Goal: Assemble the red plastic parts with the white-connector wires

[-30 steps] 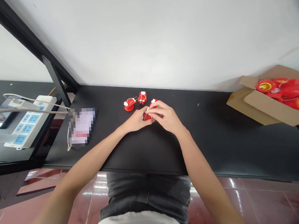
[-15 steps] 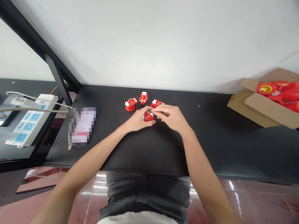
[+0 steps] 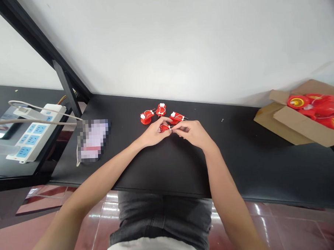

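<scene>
My left hand (image 3: 152, 135) is wrapped round a small red part with white cord (image 3: 164, 128), its thumb and forefinger on either side. My right hand (image 3: 193, 132) is closed in a pinch at the right end of that part, where a small white piece and a thin strand show; exactly what the fingertips grip is too small to make out. Just beyond the hands lie three similar red parts with white cord and white ends: one at the left (image 3: 146, 117), one in the middle (image 3: 161, 109) and one at the right (image 3: 177, 117).
A cardboard box (image 3: 274, 124) filled with red and gold items (image 3: 318, 105) stands open on the black table (image 3: 163, 165), at the right. To the left lie a blurred-out phone (image 3: 94, 139) and a white power strip (image 3: 34, 136) with cables. A pale wall rises behind.
The red part has turned in my left hand and shows less between the fingers. My right fingertips have shifted slightly down to its end, uncovering more of the right-hand part behind.
</scene>
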Available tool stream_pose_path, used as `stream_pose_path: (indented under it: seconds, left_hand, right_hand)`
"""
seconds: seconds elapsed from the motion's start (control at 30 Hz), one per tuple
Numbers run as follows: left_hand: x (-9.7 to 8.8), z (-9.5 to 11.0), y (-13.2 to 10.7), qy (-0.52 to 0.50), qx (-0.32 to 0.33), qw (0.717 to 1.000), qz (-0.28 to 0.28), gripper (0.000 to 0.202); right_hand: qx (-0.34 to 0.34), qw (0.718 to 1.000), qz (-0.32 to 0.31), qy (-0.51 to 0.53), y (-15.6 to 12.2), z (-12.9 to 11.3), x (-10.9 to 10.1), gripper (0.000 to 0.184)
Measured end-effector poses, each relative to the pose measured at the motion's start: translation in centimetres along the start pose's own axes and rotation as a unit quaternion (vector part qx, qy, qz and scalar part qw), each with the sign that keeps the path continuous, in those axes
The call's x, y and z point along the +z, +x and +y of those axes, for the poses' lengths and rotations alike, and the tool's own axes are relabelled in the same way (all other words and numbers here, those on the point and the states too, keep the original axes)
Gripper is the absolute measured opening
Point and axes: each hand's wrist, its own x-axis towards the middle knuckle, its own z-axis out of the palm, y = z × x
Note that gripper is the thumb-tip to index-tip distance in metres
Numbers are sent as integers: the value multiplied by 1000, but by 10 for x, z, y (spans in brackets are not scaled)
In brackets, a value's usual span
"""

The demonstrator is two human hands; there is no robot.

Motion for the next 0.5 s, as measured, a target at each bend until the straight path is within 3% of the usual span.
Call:
stream_pose_path:
  seconds: [0.5]
  left_hand:
    - [-3,-5,1,4,19,1000,-15,32]
  right_hand:
    - [-19,999,1,-48,0,-2,2,16]
